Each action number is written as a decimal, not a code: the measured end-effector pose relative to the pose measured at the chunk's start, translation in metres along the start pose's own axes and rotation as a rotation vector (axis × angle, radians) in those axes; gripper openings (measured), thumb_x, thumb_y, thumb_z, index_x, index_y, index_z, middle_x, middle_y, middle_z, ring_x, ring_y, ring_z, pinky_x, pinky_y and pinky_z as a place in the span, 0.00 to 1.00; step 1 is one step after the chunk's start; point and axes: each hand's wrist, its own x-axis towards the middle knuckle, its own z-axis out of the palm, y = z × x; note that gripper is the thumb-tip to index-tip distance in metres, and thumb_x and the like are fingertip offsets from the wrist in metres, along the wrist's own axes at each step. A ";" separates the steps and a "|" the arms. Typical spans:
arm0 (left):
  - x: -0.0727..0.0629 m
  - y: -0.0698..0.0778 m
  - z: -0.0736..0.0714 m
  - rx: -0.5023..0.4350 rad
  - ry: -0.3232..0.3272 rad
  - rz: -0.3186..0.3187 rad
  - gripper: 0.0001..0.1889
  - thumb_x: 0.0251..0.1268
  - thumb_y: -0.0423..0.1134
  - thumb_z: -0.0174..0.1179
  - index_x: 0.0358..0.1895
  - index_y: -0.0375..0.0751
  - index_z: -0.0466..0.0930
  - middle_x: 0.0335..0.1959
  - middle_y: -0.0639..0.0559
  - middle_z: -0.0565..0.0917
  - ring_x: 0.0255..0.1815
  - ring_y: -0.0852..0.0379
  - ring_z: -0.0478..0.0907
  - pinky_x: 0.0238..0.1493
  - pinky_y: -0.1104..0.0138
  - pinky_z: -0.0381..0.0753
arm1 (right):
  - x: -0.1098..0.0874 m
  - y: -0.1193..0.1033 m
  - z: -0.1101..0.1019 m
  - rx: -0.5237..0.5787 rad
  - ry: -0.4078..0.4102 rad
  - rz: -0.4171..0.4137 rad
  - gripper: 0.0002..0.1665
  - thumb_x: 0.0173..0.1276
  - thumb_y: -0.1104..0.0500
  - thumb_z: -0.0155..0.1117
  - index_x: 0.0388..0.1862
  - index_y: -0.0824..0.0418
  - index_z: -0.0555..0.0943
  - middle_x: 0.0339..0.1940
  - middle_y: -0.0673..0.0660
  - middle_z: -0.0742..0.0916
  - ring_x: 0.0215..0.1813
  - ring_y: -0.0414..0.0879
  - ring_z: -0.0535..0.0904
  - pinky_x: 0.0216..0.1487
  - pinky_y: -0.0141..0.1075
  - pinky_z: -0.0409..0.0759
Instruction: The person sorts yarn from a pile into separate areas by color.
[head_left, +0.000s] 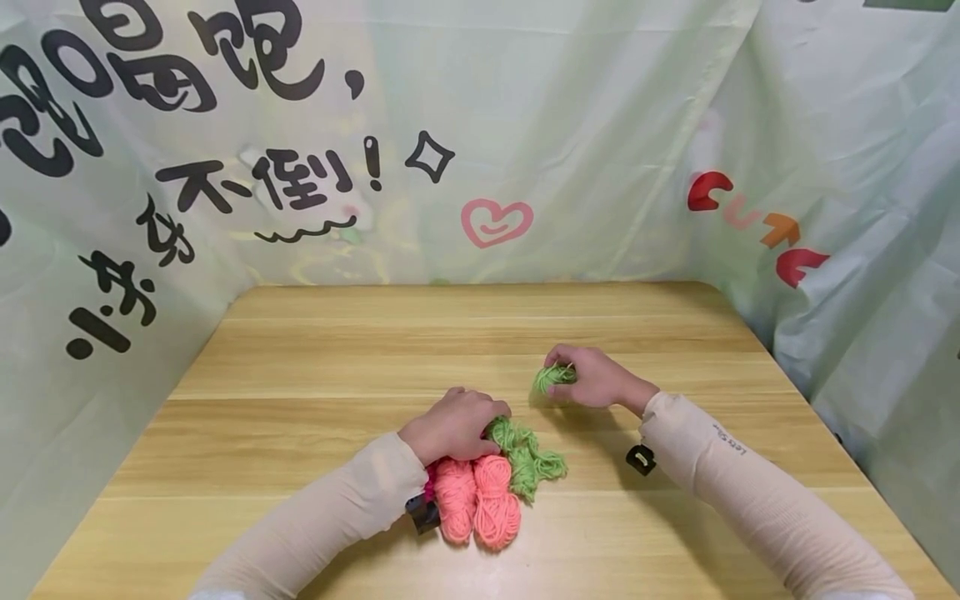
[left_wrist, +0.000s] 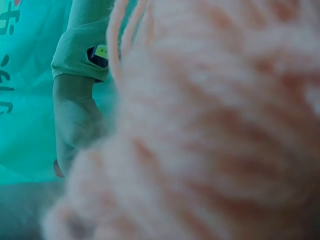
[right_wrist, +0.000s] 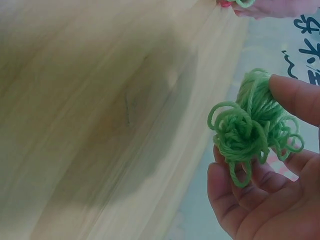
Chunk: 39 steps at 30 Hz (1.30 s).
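Note:
My right hand holds a small green yarn skein above the table, thumb on one side and curled fingers on the other. Loose loops stick out of the skein in the right wrist view. Nearer the front, my left hand grips the far end of a yarn bundle, its thumb and fingers around the top. In that bundle are two coral-pink skeins, a green skein with loose strands and a bit of magenta yarn, mostly hidden. Blurred pink yarn fills most of the left wrist view.
A wooden table lies under both hands. Printed cloth curtains hang behind it and at both sides. A small black device hangs below the right wrist, and another below the left beside the pink yarn.

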 end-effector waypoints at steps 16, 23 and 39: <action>0.002 0.001 0.002 0.017 -0.011 0.017 0.26 0.57 0.50 0.69 0.59 0.50 0.77 0.48 0.53 0.84 0.52 0.54 0.78 0.59 0.51 0.68 | 0.004 0.010 -0.007 0.013 0.022 0.072 0.19 0.63 0.57 0.69 0.50 0.61 0.77 0.50 0.64 0.82 0.54 0.61 0.76 0.54 0.55 0.74; 0.004 0.002 0.000 0.000 -0.021 0.015 0.25 0.59 0.48 0.68 0.60 0.49 0.77 0.49 0.53 0.83 0.54 0.54 0.78 0.62 0.50 0.67 | 0.004 0.017 -0.012 0.002 0.033 0.087 0.19 0.65 0.56 0.68 0.51 0.61 0.76 0.52 0.67 0.81 0.56 0.63 0.76 0.55 0.56 0.74; 0.009 0.002 -0.004 0.020 -0.017 0.035 0.24 0.60 0.48 0.67 0.58 0.48 0.77 0.45 0.53 0.84 0.50 0.54 0.79 0.58 0.53 0.70 | 0.003 0.026 -0.020 0.059 0.053 0.185 0.20 0.64 0.54 0.69 0.52 0.60 0.76 0.52 0.66 0.80 0.47 0.55 0.78 0.50 0.51 0.76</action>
